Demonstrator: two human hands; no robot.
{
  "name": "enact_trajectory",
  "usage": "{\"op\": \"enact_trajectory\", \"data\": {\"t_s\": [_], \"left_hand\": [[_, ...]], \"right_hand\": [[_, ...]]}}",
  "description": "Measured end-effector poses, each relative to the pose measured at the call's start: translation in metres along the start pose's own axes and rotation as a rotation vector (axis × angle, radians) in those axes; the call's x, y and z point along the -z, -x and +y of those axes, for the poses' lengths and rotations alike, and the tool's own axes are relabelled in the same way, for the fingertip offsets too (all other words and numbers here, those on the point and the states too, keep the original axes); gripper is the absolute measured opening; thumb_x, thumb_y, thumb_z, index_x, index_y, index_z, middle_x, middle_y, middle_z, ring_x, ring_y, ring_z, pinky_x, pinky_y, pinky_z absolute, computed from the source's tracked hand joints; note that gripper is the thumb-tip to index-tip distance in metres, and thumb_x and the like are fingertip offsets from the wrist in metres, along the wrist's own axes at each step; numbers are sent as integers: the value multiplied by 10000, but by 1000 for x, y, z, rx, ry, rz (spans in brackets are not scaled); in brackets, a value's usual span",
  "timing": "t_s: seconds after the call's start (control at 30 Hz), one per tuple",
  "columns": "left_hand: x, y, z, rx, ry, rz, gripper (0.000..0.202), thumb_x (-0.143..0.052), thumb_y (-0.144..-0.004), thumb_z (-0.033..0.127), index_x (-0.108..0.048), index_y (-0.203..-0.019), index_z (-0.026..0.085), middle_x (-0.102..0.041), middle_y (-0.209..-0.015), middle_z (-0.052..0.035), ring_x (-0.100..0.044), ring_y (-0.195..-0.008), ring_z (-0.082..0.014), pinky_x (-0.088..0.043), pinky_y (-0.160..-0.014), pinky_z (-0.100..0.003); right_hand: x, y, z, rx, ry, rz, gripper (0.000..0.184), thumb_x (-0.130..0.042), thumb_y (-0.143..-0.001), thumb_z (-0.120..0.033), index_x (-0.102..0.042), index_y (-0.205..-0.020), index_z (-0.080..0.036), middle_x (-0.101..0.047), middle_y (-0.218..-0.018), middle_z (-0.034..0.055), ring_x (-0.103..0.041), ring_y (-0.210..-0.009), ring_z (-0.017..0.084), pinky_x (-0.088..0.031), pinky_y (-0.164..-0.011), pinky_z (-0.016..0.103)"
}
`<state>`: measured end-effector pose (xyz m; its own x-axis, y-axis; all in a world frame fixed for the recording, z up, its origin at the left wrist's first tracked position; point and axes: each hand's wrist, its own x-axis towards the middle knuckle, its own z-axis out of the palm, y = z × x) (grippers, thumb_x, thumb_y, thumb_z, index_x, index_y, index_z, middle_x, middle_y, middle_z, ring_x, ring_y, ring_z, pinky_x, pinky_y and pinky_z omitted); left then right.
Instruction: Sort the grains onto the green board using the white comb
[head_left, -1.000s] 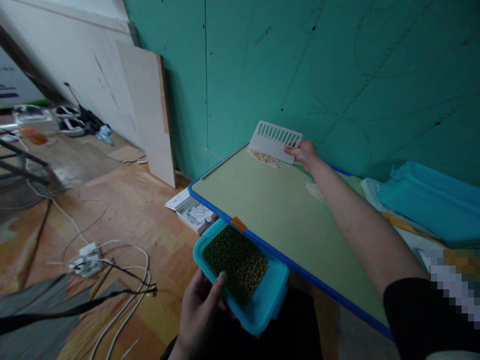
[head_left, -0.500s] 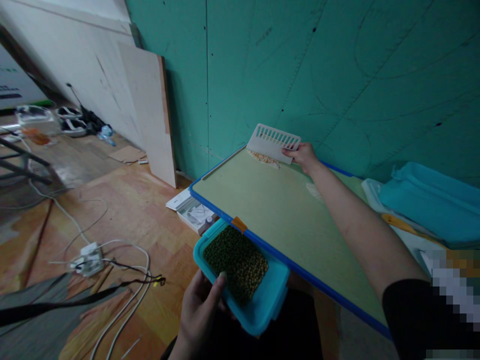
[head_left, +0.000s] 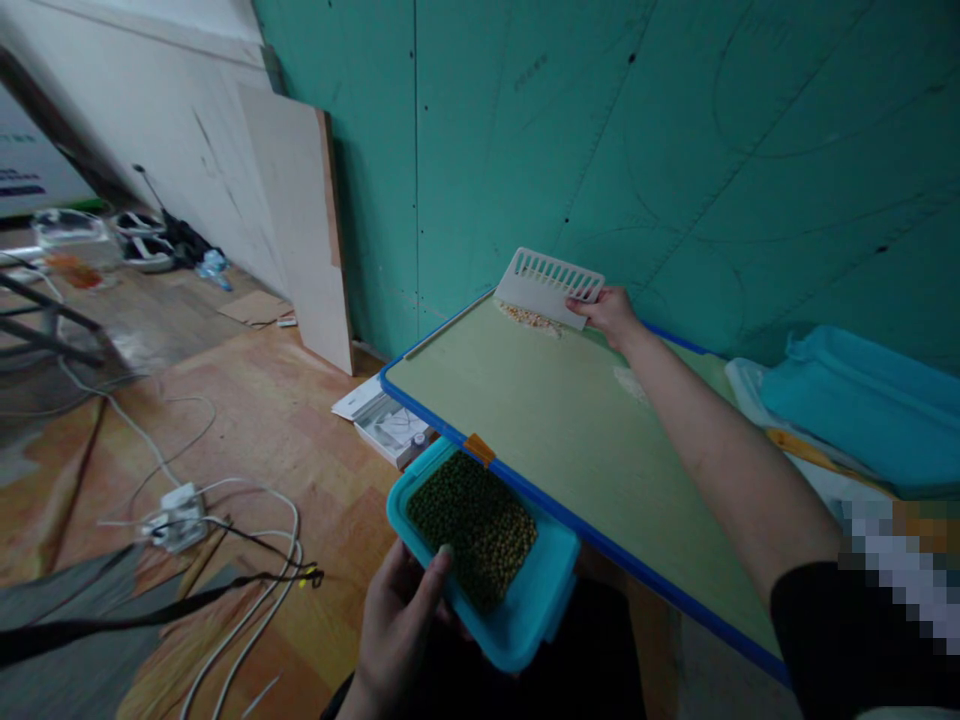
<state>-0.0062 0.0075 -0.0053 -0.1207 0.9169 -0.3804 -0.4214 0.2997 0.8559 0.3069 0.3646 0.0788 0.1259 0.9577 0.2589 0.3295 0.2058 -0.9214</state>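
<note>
My left hand (head_left: 409, 600) grips the near side of a turquoise plastic container (head_left: 531, 625), thumb over the rim. Green beans (head_left: 454, 500) and tan beans (head_left: 506, 545) lie inside it, and its far side sits under the table's front edge. At the far side of the pale green table (head_left: 540, 410), my right hand (head_left: 609, 312) is closed on the right end of a white slotted scraper (head_left: 540, 295). The scraper stands tilted on its long edge. Along that edge lies a pile of yellowish grains (head_left: 531, 318). A whitish patch (head_left: 630, 382) is on the tabletop near my right forearm.
A green wall (head_left: 525, 130) rises right behind the table. Turquoise bins (head_left: 862, 400) stand at the table's right end. An orange clip (head_left: 480, 450) sits on the blue front edge. On the floor are an open white box (head_left: 390, 425), a power strip (head_left: 176, 515) and loose cables.
Almost nothing differs. The view has shifted very slightly, while the scraper, the grains and the container hold nearly the same positions.
</note>
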Motion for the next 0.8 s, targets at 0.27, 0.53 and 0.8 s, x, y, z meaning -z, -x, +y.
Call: {"op": "enact_trajectory", "data": {"t_s": [0.27,0.53,0.8], "left_hand": [[-1,1,1,3,4,2,510,-865,-677,562,-618,-914,185,-628,-523,43,-561,-339,-141,-479,-345,-232],[0,0,-1,24,35,17,535,-886,-649,559,-640,-941,184,-574,-472,66,-530,-327,-135,-485,-344,-241],[-3,0,-1,18,32,18,569,-885,-639,577,-644,-970,181,-606,-500,55,-540,-322,-137,-483,-334,-239]], "right_hand": [[-3,-3,-1,31,24,11,196,-850,-671,-195,-707,-799,-156,-752,-802,64,-728,-943,280,-582,-892,482],[2,-4,3,20,41,43,221,-861,-655,-224,-709,-805,-164,-765,-829,72,-733,-953,283,-578,-916,496],[-4,5,-7,-6,101,17,251,-846,-671,-269,-730,-865,-159,-787,-946,93,-723,-1023,281,-556,-960,466]]}}
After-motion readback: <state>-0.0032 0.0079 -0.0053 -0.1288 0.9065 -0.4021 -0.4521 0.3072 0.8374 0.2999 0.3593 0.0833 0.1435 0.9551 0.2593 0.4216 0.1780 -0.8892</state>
